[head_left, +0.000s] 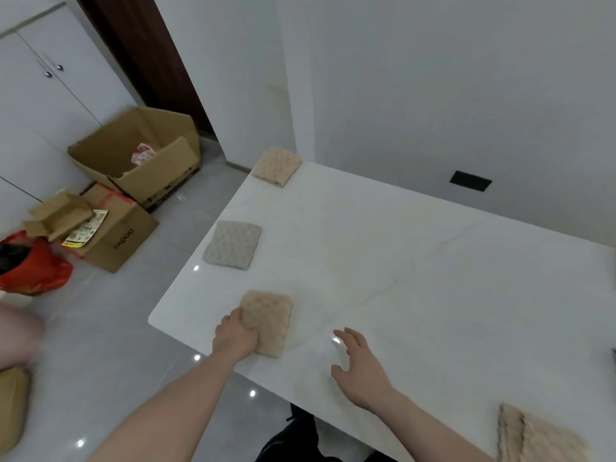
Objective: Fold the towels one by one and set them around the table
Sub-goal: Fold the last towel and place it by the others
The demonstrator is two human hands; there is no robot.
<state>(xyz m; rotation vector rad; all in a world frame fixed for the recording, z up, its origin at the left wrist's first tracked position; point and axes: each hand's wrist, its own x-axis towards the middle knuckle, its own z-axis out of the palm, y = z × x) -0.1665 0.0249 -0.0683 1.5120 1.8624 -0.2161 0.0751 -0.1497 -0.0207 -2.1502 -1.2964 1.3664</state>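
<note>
A folded beige towel [270,320] lies near the front left corner of the white marble table [400,261]. My left hand [233,336] grips its near left edge. My right hand [360,365] hovers over the bare tabletop to the right of it, fingers spread and holding nothing. Along the table's left edge lie a folded grey towel [233,245] and, at the far corner, another folded beige towel [276,166]. A further beige towel [540,438] lies at the bottom right, partly cut off by the frame.
On the grey tiled floor to the left stand an open cardboard box [140,151], a closed box [113,235] with smaller cardboard on top, and a red bag [33,265]. White cabinets [43,81] and a white wall stand behind. A dark shape [293,435] sits under the table's near edge.
</note>
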